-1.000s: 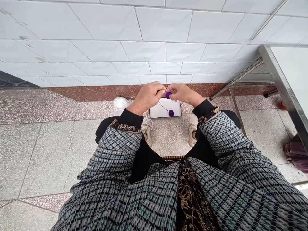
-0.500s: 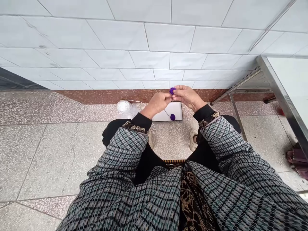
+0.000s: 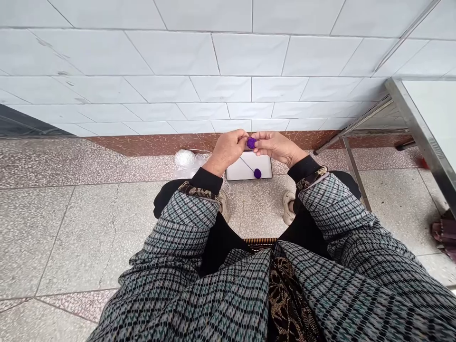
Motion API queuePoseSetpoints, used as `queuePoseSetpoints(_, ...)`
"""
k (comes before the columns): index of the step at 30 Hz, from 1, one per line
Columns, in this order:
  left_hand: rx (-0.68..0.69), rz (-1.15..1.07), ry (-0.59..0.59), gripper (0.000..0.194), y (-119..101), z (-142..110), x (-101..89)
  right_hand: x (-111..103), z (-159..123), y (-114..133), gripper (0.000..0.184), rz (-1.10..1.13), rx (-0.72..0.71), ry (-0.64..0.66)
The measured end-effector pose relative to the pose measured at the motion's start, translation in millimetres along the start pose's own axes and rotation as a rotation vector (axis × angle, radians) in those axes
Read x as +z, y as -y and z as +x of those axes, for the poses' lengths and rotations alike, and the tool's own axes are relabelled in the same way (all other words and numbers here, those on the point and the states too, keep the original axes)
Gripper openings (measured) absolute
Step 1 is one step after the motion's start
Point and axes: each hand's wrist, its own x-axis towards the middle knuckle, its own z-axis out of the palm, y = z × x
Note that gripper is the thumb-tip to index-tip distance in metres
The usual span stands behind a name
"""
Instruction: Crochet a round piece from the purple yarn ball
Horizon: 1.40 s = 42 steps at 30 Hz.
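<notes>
A small purple piece of yarn work point(image 3: 251, 143) is held up between my two hands, in front of the wall's base. My right hand point(image 3: 277, 145) pinches it from the right with thumb and fingers. At its left edge, the closed fingertips of my left hand point(image 3: 228, 148) meet it; whether they also hold a hook is too small to tell. From below my left hand a dark strand slants down to a purple yarn ball point(image 3: 257, 173). That ball lies in a shallow white box point(image 3: 238, 172) on the floor.
Left of the box are a white yarn ball point(image 3: 185, 158) and clear plastic, with loose white strands by my left shoe. A tiled wall point(image 3: 228, 57) rises ahead. To the right stands a metal-framed table point(image 3: 423, 128); a dark reddish item point(image 3: 444, 235) lies beyond its leg.
Both hands have come slightly lower, and my left hand has tilted upward. The purple piece has shifted a little left and down and now shows more between the fingertips.
</notes>
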Motion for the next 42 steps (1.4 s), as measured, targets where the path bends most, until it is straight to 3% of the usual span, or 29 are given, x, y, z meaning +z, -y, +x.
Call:
queuePoseSetpoints(5, -0.022, -0.005, 0.071, 0.021, -9.5, -4.6, 9.2, 1.3, 3.4, 2.1, 0.023, 0.112, -0.058, -0.156)
queuePoseSetpoints(10, 0.128, -0.008, 0.338, 0.022, -15.6, -13.1, 11.0, -7.9, 14.5, -2.1, 0.030, -0.021, -0.158, -0.312)
queuePoseSetpoints(12, 0.178, -0.011, 0.304, 0.021, -15.6, -13.6, 5.6, -11.5, 15.5, -3.9, 0.032, -0.163, -0.147, -0.290)
queuePoseSetpoints(15, 0.173, 0.008, 0.101, 0.021, -12.8, -9.7, -6.1, -11.2, 8.8, -3.5, 0.031, -0.335, -0.048, -0.063)
queuePoseSetpoints(18, 0.112, 0.025, 0.018, 0.019, -7.5, -4.9, -12.2, -6.3, -1.7, 1.5, 0.027, -0.253, -0.030, 0.094)
queuePoseSetpoints(22, 0.045, -0.022, 0.070, 0.020, -5.1, -5.8, -4.7, -4.9, -5.1, 8.8, 0.019, -0.003, -0.109, 0.000)
queuePoseSetpoints(25, 0.107, -0.030, 0.205, 0.020, -10.0, -10.9, 3.5, -8.7, 1.2, 7.8, 0.021, 0.093, -0.145, -0.132)
queuePoseSetpoints(27, 0.196, -0.015, 0.313, 0.020, -13.5, -13.7, 5.2, -11.0, 5.8, 3.6, 0.024, 0.048, -0.145, -0.209)
queuePoseSetpoints(29, 0.256, 0.009, 0.322, 0.021, -14.0, -14.2, 3.0, -12.0, 7.7, -1.3, 0.030, -0.109, -0.114, -0.246)
queuePoseSetpoints(32, 0.198, 0.040, 0.169, 0.021, -7.9, -10.5, -3.1, -11.5, 3.9, -4.4, 0.034, -0.343, -0.035, -0.091)
queuePoseSetpoints(34, 0.118, 0.056, 0.089, 0.020, -2.2, -7.3, -4.3, -11.0, -1.0, -2.1, 0.029, -0.292, -0.019, 0.060)
queuePoseSetpoints(36, 0.076, 0.058, 0.079, 0.020, 1.0, -6.1, -1.2, -11.1, -4.1, 2.0, 0.023, -0.120, -0.052, 0.092)
queuePoseSetpoints(39, 0.137, 0.038, 0.218, 0.021, -1.8, -8.9, 8.0, -12.4, -1.6, 5.0, 0.020, 0.096, -0.130, -0.029)
queuePoseSetpoints(42, 0.280, 0.029, 0.385, 0.021, -8.2, -13.0, 12.3, -13.2, 5.8, 0.7, 0.023, 0.073, -0.131, -0.200)
